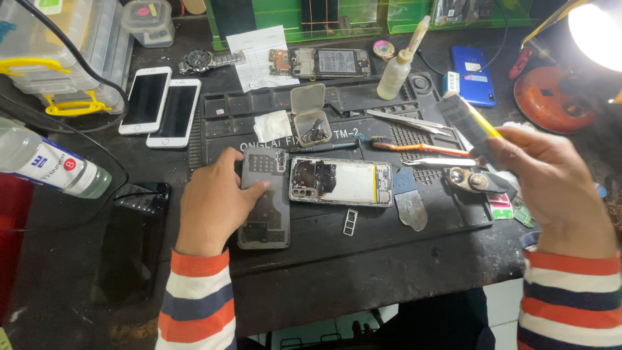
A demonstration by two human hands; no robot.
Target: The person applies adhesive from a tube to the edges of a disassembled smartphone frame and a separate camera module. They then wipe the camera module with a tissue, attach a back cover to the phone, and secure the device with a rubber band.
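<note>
Left hand (212,204) open, fingers pressed flat on grey back cover (264,198), near-centre of desk (389,259). Opened phone (341,182) just right of it. Right hand (551,178) grips brush (468,123), raised far right.

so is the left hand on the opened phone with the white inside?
No, the left hand rests on the dark back cover; the opened phone lies beside it.

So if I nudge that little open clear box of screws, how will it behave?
The small clear box looks light, so it would probably slide easily. Its hinged lid stands open, so the tiny parts inside could spill if it tips.
</note>
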